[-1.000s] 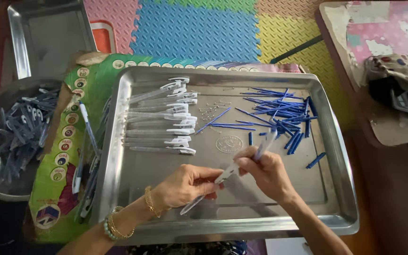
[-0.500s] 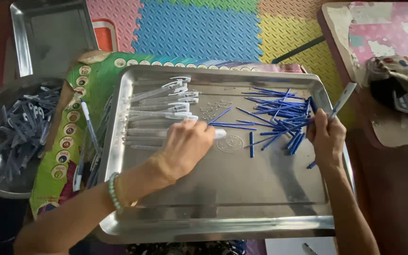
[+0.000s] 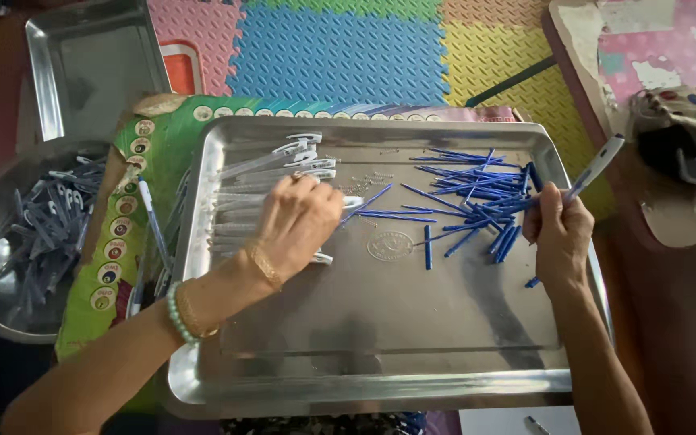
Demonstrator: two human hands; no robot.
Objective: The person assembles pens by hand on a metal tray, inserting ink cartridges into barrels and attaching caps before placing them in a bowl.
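On the large rectangular steel tray, the left hand lies palm-down over the row of clear plastic pen barrels; whether its curled fingers grip one cannot be told. At the tray's right rim, the right hand pinches a white pen barrel, tilted upward, just beside the loose pile of thin blue refills.

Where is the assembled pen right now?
In the head view, the pen is in the right hand, raised over the steel tray's right edge, beside the blue refills.
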